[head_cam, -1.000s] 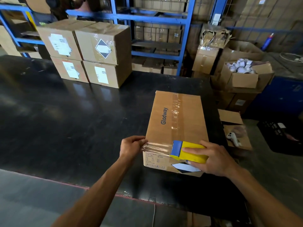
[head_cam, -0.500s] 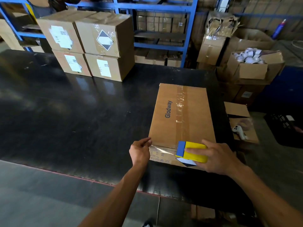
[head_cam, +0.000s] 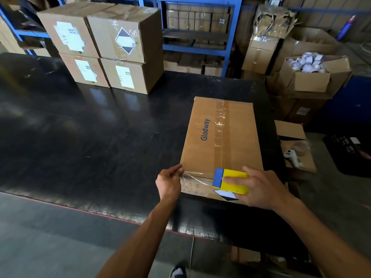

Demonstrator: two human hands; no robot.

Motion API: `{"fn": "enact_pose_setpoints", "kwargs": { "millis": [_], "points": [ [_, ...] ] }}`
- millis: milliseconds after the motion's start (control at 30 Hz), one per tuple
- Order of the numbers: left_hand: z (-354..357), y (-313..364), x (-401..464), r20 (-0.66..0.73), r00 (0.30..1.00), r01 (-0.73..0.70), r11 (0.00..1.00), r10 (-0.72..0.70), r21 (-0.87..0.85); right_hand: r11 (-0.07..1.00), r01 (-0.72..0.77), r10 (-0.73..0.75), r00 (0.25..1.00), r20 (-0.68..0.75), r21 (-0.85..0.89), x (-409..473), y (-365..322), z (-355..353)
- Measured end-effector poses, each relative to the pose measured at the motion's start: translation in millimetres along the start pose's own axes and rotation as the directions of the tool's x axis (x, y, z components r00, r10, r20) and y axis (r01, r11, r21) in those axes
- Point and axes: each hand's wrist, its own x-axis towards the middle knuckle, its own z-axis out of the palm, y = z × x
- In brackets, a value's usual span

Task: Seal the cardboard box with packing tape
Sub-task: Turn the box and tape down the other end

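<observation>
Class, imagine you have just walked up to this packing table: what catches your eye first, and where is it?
The bright yellow and blue tape dispenser stands out, held by the right hand at the near end of the Glodway box. Beside it, the left hand pinches a clear strip of tape across that end. Four stacked boxes sit at the far side of the black table.

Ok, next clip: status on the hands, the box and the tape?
Left hand pinches tape end at box near edge. Right hand grips yellow dispenser. Top seam taped. Nothing in the way.
</observation>
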Motion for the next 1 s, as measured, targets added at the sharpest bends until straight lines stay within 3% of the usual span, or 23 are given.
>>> {"fn": "enact_pose_setpoints", "kwargs": {
  "millis": [133, 233, 333, 400, 467, 533, 600, 667, 733, 833, 1000],
  "points": [
    [-15.3, -2.0, 10.3, 0.18, 0.983, -0.048, 0.999, 0.048, -0.007, 1.0, -0.025, 0.025, 1.0, -0.005, -0.006, 1.8, -3.3, -2.4],
    [-29.9, -0.7, 18.8, 0.353, 0.914, -0.232, 0.972, 0.202, 0.045, 0.999, -0.053, 0.053, 0.999, -0.003, -0.008, 2.9, -6.6, -4.5],
    [-47.6, 2.2, 37.0, 0.497, 0.838, -0.337, 0.93, 0.225, 0.147, 0.998, -0.059, 0.059, 0.998, 0.007, -0.023, 3.2, -9.1, -4.8],
    [-54.6, 9.0, 43.9, 0.55, 0.791, -0.481, 0.829, 0.27, 0.284, 0.997, -0.066, 0.067, 0.998, 0.018, -0.036, 3.7, -10.3, -4.6],
    [-49.8, 17.2, 40.6, 0.589, 0.672, -0.714, 0.603, 0.449, 0.356, 0.997, -0.066, 0.067, 0.997, 0.026, -0.05, 4.7, -11.9, -4.2],
    [-30.0, 22.8, 35.0, 0.691, 0.359, -0.933, 0.226, 0.628, 0.279, 0.995, -0.069, 0.071, 0.997, 0.026, -0.066, 5.0, -13.2, -4.5],
    [-5.2, 20.6, 35.3, 0.824, 0.068, -0.974, -0.14, 0.563, 0.176, 0.994, -0.073, 0.075, 0.997, 0.024, -0.085, 4.9, -13.8, -5.1],
    [11.0, 15.6, 44.9, 0.889, -0.048, -0.934, -0.337, 0.455, 0.122, 0.992, -0.081, 0.084, 0.996, 0.025, -0.097, 4.4, -14.2, -5.5],
    [16.4, 7.8, 58.1, 0.909, -0.056, -0.922, -0.37, 0.413, 0.112, 0.991, -0.092, 0.096, 0.995, 0.029, -0.094, 3.8, -15.1, -5.9],
    [15.7, -5.1, 68.6, 0.908, -0.013, -0.949, -0.291, 0.42, 0.121, 0.991, -0.092, 0.095, 0.995, 0.03, -0.099, 3.0, -16.4, -4.8],
    [17.4, -6.4, 69.2, 0.894, -0.018, -0.955, -0.273, 0.447, 0.117, 0.989, -0.063, 0.068, 0.997, 0.036, -0.135, 7.5, -20.1, -1.9]
  ]
}}
